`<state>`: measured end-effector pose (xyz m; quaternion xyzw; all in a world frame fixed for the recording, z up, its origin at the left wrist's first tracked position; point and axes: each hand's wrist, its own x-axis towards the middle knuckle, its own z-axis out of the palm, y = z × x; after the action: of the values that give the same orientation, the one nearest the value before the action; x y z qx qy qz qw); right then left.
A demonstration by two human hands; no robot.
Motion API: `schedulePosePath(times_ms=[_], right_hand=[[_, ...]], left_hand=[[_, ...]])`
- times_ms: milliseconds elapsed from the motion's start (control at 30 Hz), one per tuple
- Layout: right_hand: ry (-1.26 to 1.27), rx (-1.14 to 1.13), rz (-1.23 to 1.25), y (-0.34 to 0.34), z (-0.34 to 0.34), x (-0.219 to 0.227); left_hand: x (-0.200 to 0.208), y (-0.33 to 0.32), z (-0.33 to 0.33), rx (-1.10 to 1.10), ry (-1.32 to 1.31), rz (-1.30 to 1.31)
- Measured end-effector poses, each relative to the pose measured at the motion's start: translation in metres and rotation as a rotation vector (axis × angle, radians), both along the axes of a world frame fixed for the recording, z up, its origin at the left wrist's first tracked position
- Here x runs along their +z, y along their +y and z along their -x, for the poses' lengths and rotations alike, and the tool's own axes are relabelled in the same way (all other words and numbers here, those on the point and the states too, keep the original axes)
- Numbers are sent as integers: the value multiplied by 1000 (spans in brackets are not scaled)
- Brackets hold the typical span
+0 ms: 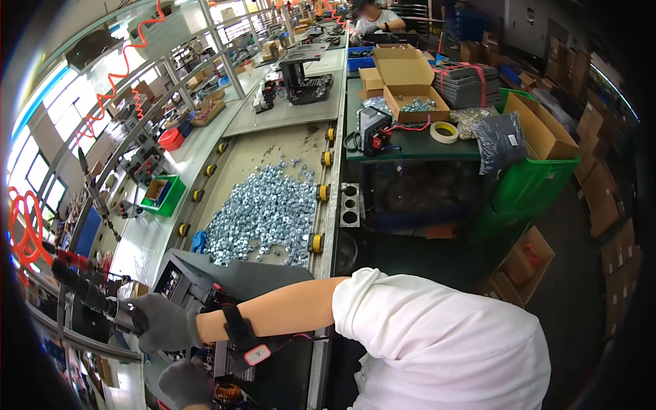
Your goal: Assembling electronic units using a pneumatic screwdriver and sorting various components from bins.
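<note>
My right hand (166, 322), in a grey glove, is closed around the end of a dark power screwdriver (87, 290) at the left. A black band with a small white tag (257, 354) circles that forearm. Low in the view, my left hand (184, 384), also gloved, is curled beside the opened machine; what its fingers hold, if anything, is hidden. Under and beside both hands is a dark-cased machine (256, 279) with exposed circuit boards and wires. Near my left hand shows a copper-wound coil (229, 393). My right forearm hides part of the machine.
Ahead, many small metal nuts (263, 215) lie on the conveyor between yellow rollers (316, 242). Another opened unit (304, 85) stands farther along. On the right bench are a cardboard box (413, 102), a tape roll (444, 132) and a green bin (526, 191). A co-worker (379, 19) sits far ahead.
</note>
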<state>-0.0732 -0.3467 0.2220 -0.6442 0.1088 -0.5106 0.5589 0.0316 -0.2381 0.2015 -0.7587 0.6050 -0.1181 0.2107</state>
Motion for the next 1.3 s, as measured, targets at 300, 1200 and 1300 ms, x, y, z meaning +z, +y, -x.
schedulePosePath(times_ms=[300,1200,1300], right_hand=[[-72,3,86,5,-22,-4],[-328,272,-180,32,6,38],[-521,532,-443,56,35,44]], left_hand=[[2,-3,-7,35,71,160],[-14,144,-27,162,2803,1004],[-16,141,37,79,2909,1000]])
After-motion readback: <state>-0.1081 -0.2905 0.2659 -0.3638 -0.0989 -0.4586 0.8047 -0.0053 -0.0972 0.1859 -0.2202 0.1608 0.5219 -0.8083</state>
